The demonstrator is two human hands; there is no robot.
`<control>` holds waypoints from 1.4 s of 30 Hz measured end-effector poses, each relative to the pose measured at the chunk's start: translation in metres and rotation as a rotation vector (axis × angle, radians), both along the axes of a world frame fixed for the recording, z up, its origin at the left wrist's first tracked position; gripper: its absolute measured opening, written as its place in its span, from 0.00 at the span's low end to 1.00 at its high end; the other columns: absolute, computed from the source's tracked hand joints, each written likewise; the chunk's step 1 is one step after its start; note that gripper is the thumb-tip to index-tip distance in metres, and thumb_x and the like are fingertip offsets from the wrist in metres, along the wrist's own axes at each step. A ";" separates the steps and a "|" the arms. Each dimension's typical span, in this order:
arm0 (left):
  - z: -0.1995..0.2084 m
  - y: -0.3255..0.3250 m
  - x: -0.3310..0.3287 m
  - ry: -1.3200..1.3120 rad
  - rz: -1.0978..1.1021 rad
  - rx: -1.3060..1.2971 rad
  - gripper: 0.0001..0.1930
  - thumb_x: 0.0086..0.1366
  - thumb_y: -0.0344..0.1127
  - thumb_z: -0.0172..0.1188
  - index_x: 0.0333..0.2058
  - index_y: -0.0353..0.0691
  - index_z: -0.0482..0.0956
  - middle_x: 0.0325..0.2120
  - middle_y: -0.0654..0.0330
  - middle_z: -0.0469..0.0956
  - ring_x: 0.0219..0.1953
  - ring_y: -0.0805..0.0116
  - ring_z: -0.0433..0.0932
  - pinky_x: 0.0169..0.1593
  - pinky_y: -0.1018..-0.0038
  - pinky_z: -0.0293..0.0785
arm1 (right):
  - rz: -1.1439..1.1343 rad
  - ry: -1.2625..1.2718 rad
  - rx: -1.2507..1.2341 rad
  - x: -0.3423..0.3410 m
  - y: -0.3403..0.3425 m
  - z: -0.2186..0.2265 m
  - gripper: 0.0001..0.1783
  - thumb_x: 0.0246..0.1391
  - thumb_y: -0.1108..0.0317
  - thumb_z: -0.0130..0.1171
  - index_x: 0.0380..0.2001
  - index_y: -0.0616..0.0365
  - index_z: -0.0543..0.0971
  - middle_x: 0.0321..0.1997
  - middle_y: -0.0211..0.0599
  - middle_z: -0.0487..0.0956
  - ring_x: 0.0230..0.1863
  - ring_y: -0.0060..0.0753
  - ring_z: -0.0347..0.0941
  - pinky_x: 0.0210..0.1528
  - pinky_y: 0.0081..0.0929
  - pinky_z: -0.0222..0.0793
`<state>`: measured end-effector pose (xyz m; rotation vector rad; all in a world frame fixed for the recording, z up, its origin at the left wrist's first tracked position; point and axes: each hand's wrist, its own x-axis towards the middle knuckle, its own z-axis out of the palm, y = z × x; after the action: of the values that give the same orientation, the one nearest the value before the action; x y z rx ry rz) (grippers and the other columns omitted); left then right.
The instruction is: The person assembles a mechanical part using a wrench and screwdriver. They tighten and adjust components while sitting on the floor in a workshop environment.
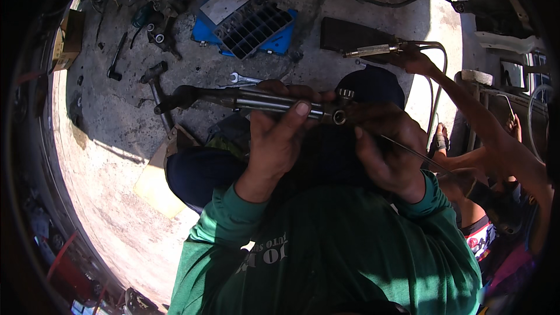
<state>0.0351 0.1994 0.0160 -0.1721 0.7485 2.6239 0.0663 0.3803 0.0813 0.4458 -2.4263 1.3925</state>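
My left hand (pixel 274 140) is wrapped round a long metal cylinder (pixel 262 100), the thumb lying along its shiny barrel. The cylinder is held nearly level, with a dark, bent end at the left. Close to my right hand it has a round open port (pixel 339 117) and a small knurled knob (pixel 346 94). My right hand (pixel 394 151) is closed beside the port. A thin metal rod (pixel 414 153) runs from its curled fingers towards the lower right. Whether those fingers also grip the cylinder's end is hidden.
A co-worker's hand (pixel 415 61) at the right holds a torch handle (pixel 373 50) with hoses. On the concrete lie a compartment tray (pixel 255 30) on a blue case (pixel 204 34), a hammer (pixel 156 90), a wrench (pixel 245 79), a ratchet (pixel 118 58) and cardboard (pixel 156 178).
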 end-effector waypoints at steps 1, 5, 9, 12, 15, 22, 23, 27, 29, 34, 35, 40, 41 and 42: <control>0.000 0.000 0.000 -0.003 0.000 -0.002 0.15 0.69 0.24 0.58 0.49 0.42 0.63 0.43 0.48 0.76 0.56 0.42 0.77 0.56 0.49 0.81 | 0.004 -0.007 0.010 0.000 0.001 0.001 0.11 0.49 0.85 0.62 0.34 0.63 0.74 0.35 0.47 0.82 0.35 0.43 0.84 0.36 0.31 0.79; -0.003 0.000 0.001 0.003 0.007 0.020 0.15 0.69 0.24 0.58 0.48 0.42 0.62 0.43 0.48 0.76 0.56 0.42 0.77 0.55 0.50 0.81 | 0.044 -0.036 -0.025 0.000 0.004 -0.001 0.10 0.51 0.85 0.61 0.35 0.64 0.74 0.37 0.49 0.82 0.38 0.44 0.83 0.39 0.32 0.78; -0.003 -0.001 0.000 -0.003 0.001 0.008 0.15 0.69 0.24 0.58 0.48 0.42 0.62 0.43 0.48 0.77 0.56 0.43 0.77 0.55 0.50 0.81 | 0.068 -0.104 -0.036 0.002 0.006 0.005 0.09 0.55 0.86 0.57 0.37 0.65 0.72 0.40 0.54 0.83 0.45 0.45 0.83 0.47 0.35 0.78; 0.001 -0.001 0.000 -0.008 -0.001 -0.016 0.15 0.68 0.24 0.58 0.48 0.42 0.62 0.43 0.48 0.77 0.56 0.43 0.77 0.55 0.50 0.81 | 0.074 -0.117 0.014 0.002 0.006 0.009 0.09 0.54 0.86 0.57 0.37 0.65 0.72 0.40 0.55 0.83 0.44 0.45 0.83 0.46 0.35 0.79; 0.001 0.000 -0.001 0.001 -0.002 0.002 0.15 0.68 0.24 0.58 0.48 0.42 0.62 0.43 0.48 0.77 0.56 0.43 0.77 0.56 0.50 0.81 | 0.094 -0.120 0.034 -0.001 0.007 0.010 0.09 0.54 0.86 0.57 0.37 0.65 0.72 0.40 0.55 0.83 0.43 0.44 0.83 0.46 0.35 0.79; -0.005 -0.003 0.000 0.009 -0.018 0.001 0.16 0.68 0.24 0.58 0.49 0.43 0.62 0.43 0.48 0.76 0.56 0.42 0.77 0.56 0.52 0.80 | 0.053 -0.076 -0.072 -0.007 0.005 0.006 0.10 0.49 0.85 0.62 0.33 0.62 0.76 0.34 0.45 0.82 0.32 0.42 0.82 0.33 0.31 0.77; -0.005 -0.003 0.000 0.006 -0.015 0.002 0.16 0.69 0.24 0.58 0.49 0.43 0.62 0.43 0.48 0.76 0.56 0.42 0.77 0.56 0.52 0.80 | 0.062 -0.068 -0.057 -0.008 0.004 0.006 0.10 0.49 0.86 0.62 0.33 0.62 0.76 0.33 0.45 0.82 0.32 0.43 0.82 0.33 0.32 0.77; -0.004 -0.002 0.000 0.012 -0.008 0.001 0.16 0.69 0.24 0.58 0.49 0.43 0.63 0.44 0.48 0.77 0.57 0.42 0.77 0.56 0.51 0.80 | 0.093 -0.058 0.001 -0.012 0.005 0.011 0.10 0.49 0.86 0.61 0.34 0.63 0.75 0.33 0.45 0.81 0.32 0.45 0.82 0.34 0.33 0.77; -0.004 -0.001 0.000 0.020 -0.008 0.008 0.16 0.69 0.24 0.58 0.49 0.43 0.63 0.44 0.47 0.77 0.57 0.42 0.77 0.56 0.51 0.80 | 0.099 -0.052 0.012 -0.013 0.006 0.011 0.10 0.48 0.86 0.61 0.34 0.63 0.75 0.32 0.45 0.81 0.32 0.46 0.82 0.33 0.34 0.77; -0.004 -0.002 0.000 0.057 -0.013 -0.007 0.15 0.69 0.24 0.57 0.50 0.43 0.63 0.44 0.46 0.77 0.57 0.41 0.76 0.56 0.51 0.80 | 0.071 -0.057 -0.020 -0.012 0.003 0.012 0.10 0.47 0.85 0.61 0.33 0.63 0.75 0.32 0.44 0.80 0.32 0.46 0.81 0.33 0.35 0.76; -0.003 -0.001 -0.001 0.057 -0.014 0.000 0.15 0.69 0.24 0.57 0.50 0.43 0.63 0.44 0.46 0.77 0.57 0.41 0.76 0.56 0.51 0.80 | 0.081 -0.059 -0.017 -0.012 0.003 0.013 0.10 0.47 0.85 0.61 0.33 0.63 0.75 0.32 0.44 0.80 0.32 0.46 0.81 0.33 0.35 0.76; -0.002 -0.002 0.001 0.042 -0.011 0.011 0.15 0.69 0.24 0.57 0.49 0.43 0.64 0.45 0.47 0.78 0.57 0.42 0.76 0.57 0.50 0.79 | 0.106 -0.070 0.035 -0.014 0.004 0.016 0.12 0.46 0.86 0.62 0.33 0.63 0.75 0.31 0.43 0.78 0.30 0.47 0.80 0.31 0.36 0.74; -0.003 -0.002 0.001 0.054 -0.017 -0.007 0.14 0.69 0.26 0.58 0.49 0.44 0.66 0.45 0.49 0.78 0.57 0.42 0.76 0.57 0.51 0.79 | 0.105 -0.071 0.042 -0.014 0.003 0.016 0.12 0.45 0.86 0.62 0.33 0.62 0.75 0.31 0.43 0.78 0.30 0.47 0.79 0.31 0.36 0.74; -0.004 -0.003 0.002 0.065 -0.023 -0.024 0.14 0.69 0.29 0.59 0.50 0.45 0.67 0.46 0.51 0.78 0.58 0.43 0.76 0.57 0.52 0.78 | 0.103 -0.071 0.049 -0.015 0.003 0.017 0.12 0.45 0.86 0.62 0.33 0.62 0.75 0.30 0.43 0.78 0.30 0.47 0.79 0.31 0.36 0.74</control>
<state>0.0371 0.1965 0.0123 -0.0843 0.8000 2.6101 0.0517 0.3834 0.0978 0.5494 -2.5324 1.4154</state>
